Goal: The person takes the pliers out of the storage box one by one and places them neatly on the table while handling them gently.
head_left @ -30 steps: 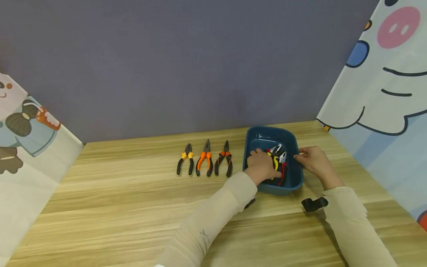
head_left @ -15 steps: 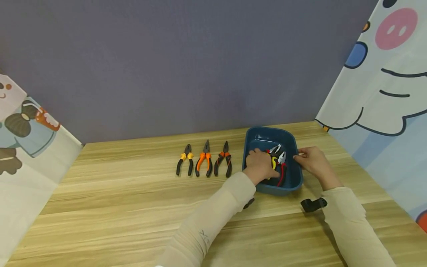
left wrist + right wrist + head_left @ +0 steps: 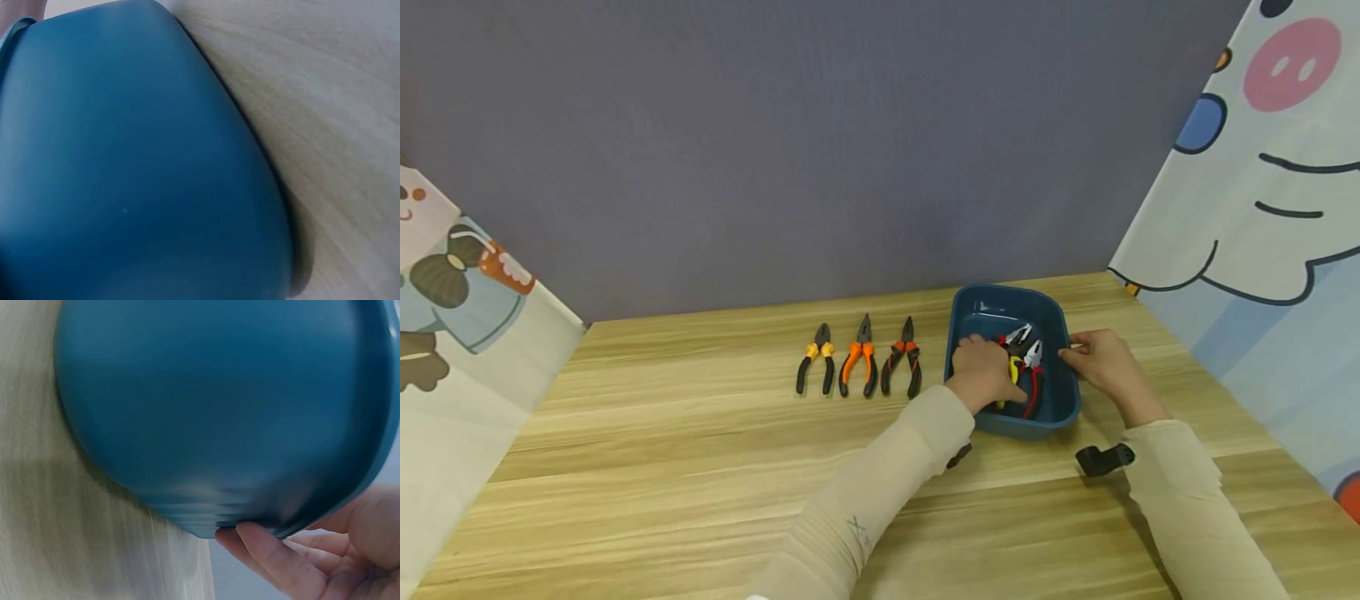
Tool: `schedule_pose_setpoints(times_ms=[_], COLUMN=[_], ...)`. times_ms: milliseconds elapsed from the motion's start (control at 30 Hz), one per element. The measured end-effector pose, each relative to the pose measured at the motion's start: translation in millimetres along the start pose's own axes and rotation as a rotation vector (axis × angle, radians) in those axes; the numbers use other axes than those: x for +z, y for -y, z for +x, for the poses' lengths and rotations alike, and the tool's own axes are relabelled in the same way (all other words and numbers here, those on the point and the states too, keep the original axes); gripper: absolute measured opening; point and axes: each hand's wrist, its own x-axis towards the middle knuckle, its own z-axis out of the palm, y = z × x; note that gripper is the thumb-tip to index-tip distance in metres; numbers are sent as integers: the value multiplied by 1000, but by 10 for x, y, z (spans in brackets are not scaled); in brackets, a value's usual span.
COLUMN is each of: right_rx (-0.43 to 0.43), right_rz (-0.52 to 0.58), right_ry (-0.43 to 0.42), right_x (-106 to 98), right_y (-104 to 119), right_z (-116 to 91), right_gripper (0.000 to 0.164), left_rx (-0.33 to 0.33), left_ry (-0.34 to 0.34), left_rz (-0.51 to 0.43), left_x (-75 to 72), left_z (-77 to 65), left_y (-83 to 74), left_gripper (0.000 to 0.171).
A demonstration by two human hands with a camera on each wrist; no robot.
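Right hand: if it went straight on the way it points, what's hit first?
The right hand would meet the blue bin first; its fingers appear to touch the outer wall.

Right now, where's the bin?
In the head view, the bin sits right of centre on the table, right of three pliers in a row; the left hand is in it and the right hand pinches its right rim.

Metal pliers with yellow-black handles (image 3: pixel 823 340): one, on the wood-grain table (image 3: pixel 662 467)
Metal pliers with orange-black handles (image 3: pixel 864 335) (image 3: pixel 910 338): two
Rectangular blue plastic bin (image 3: pixel 1026 428): one
Silver-headed pliers (image 3: pixel 1033 357) in bin: at least two, view partly covered
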Motion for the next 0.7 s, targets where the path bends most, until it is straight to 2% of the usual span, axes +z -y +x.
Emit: schedule_pose_setpoints(times_ms=[233,700], right_rx=[-11,-19], right_rz=[-4,-39], right_ry=[-7,-22], right_x=[1,2], right_y=[-13,-6], right_z=[5,5], right_gripper=[43,40], left_rx=[6,37], left_ry=[7,2], left_rz=[15,4], left_x=[1,-39], left_z=[1,-66], left_y=[8,20], left_gripper=[83,73])
